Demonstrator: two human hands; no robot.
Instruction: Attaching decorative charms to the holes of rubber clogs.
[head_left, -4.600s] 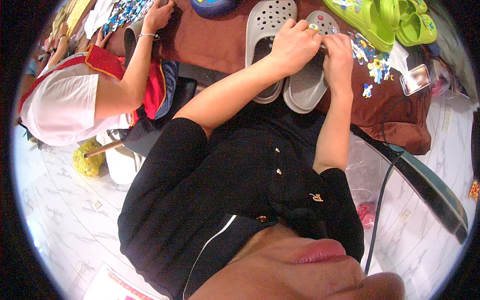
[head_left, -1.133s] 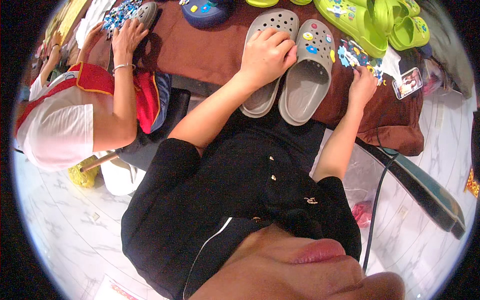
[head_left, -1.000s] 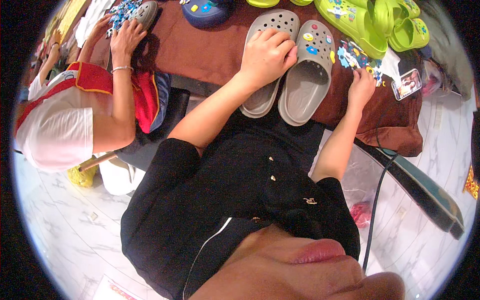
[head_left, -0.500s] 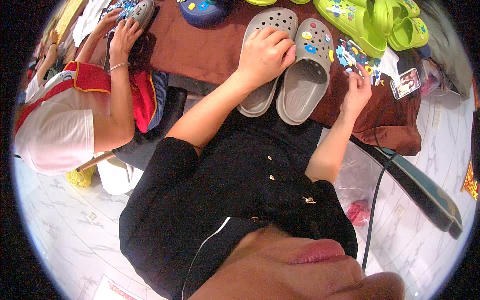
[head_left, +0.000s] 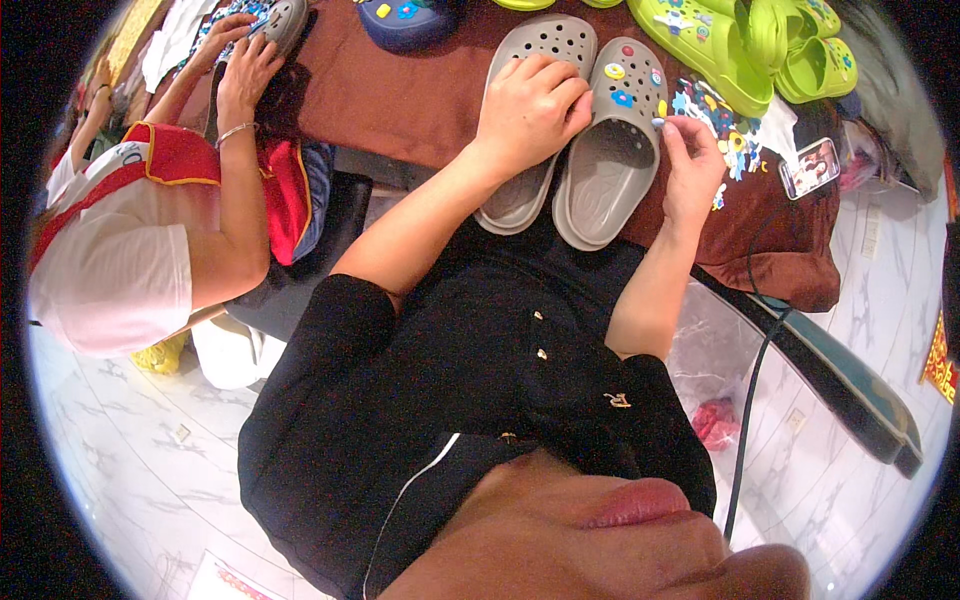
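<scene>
Two grey clogs stand side by side at the table's near edge. My left hand (head_left: 530, 108) lies over the upper of the left clog (head_left: 545, 38), fingers curled against it. On the right clog (head_left: 608, 165) sit several charms, among them a blue flower charm (head_left: 623, 99) and a white-and-yellow round charm (head_left: 614, 72). My right hand (head_left: 692, 165) is closed in a pinch on a small pale-blue shoe charm (head_left: 659, 122), held at the right clog's outer edge. A pile of loose charms (head_left: 740, 150) lies just beyond that hand.
Lime-green clogs (head_left: 700, 45) stand at the far right, a blue clog (head_left: 410, 25) at the far edge. A phone (head_left: 810, 168) lies on the brown tablecloth (head_left: 400, 110). At left, a co-worker's hands (head_left: 245, 70) touch another grey clog (head_left: 285, 22). A black cable (head_left: 757, 380) hangs at right.
My right hand has moved left from the charm pile to the right clog's edge, carrying the pale-blue charm. My left hand stays on the left clog.
</scene>
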